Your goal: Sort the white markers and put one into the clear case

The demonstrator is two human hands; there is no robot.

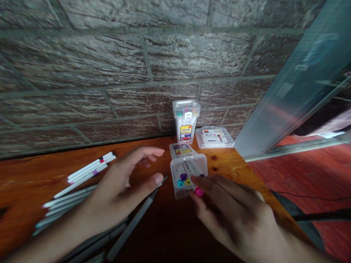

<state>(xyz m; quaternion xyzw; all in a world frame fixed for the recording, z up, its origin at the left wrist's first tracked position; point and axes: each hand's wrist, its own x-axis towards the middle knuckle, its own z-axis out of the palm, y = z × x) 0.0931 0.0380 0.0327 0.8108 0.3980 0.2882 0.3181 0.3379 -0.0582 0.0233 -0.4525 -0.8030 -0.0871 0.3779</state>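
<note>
Your right hand (236,215) pinches the pink-capped marker (198,191) at the mouth of the clear case (188,171) lying sideways on the worktop (170,223), the marker's long axis pointing away from you, while your left hand (123,186) hovers released just left.

Hands: two, the left hand (120,190) and the right hand (233,215), both the person's own. Clear plastic containers: three, made up of two marker boxes, the upright box (186,120) and the lying box (189,166), and one flat case (215,137). Markers: five cap ends at the mouth of the lying box, one each of purple, teal, yellow and dark violet plus one magenta-capped marker (199,191); four white ones in the upper loose group (90,168); at least four more in the lower loose group (65,201), blurred and partly under the arm, so no firm count; those in the upright box are too packed to count.
</note>
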